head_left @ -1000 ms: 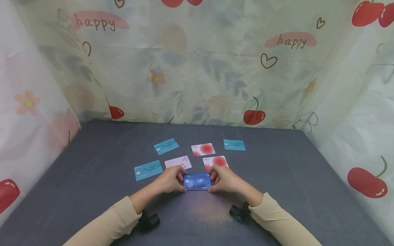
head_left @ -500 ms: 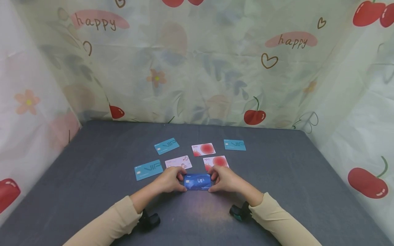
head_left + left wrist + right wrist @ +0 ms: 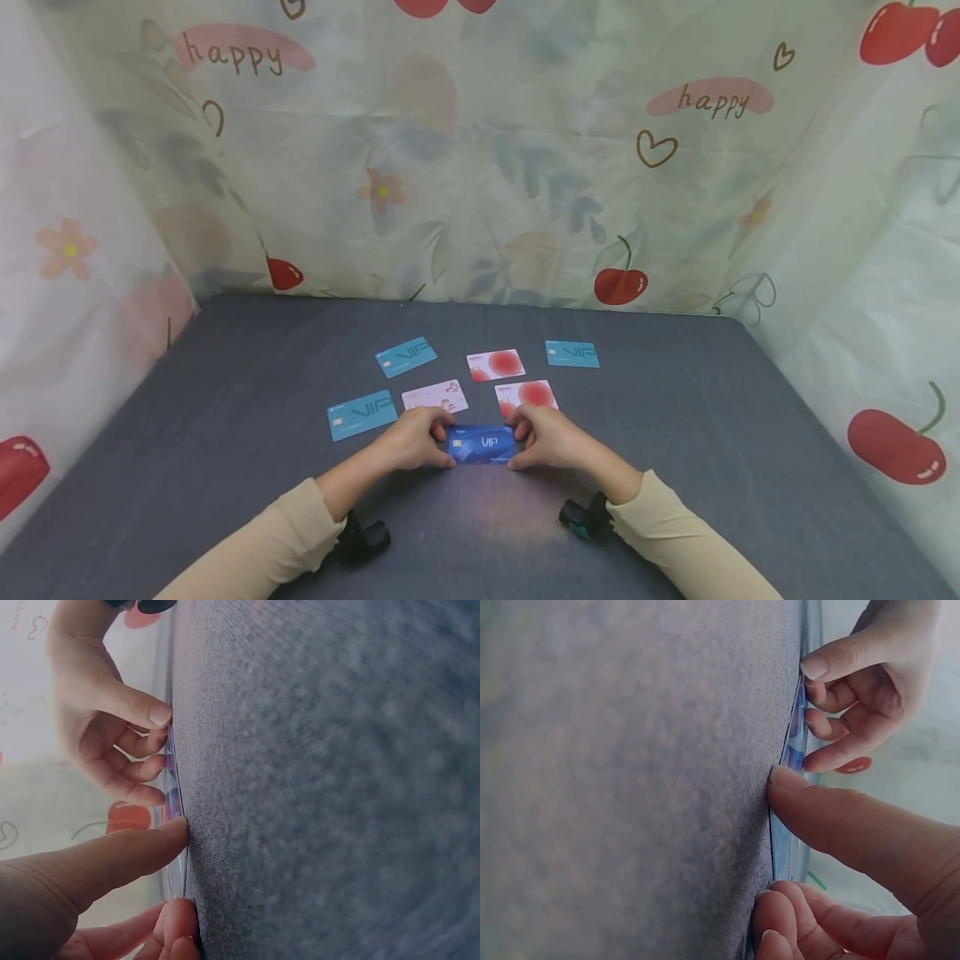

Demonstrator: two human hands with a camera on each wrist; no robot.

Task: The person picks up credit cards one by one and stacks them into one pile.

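A dark blue VIP card (image 3: 481, 445) lies face up in the head view, nearly flat at the dark cloth. My left hand (image 3: 414, 439) holds its left edge between thumb and fingers, at the near and far corners. On the opposite edge, my right hand (image 3: 551, 437) grips the same way. Seen edge-on in the left wrist view, the card is a thin strip, with the left thumb (image 3: 142, 851) on its near corner. The right wrist view shows the right thumb (image 3: 832, 814) on the other near corner. Whether the card touches the cloth everywhere cannot be told.
Beyond the hands lie a pale pink floral card (image 3: 435, 395), two white cards with red circles (image 3: 534, 392) (image 3: 496, 365), and three teal VIP cards (image 3: 362, 415) (image 3: 406, 357) (image 3: 572, 353). A dark grey cloth (image 3: 675, 433) covers the table. Patterned curtains (image 3: 480, 167) enclose it.
The far edge of the dark blue card has sunk very slightly, so the card looks a little flatter. Both hands keep their place on it, and the other cards lie as before.
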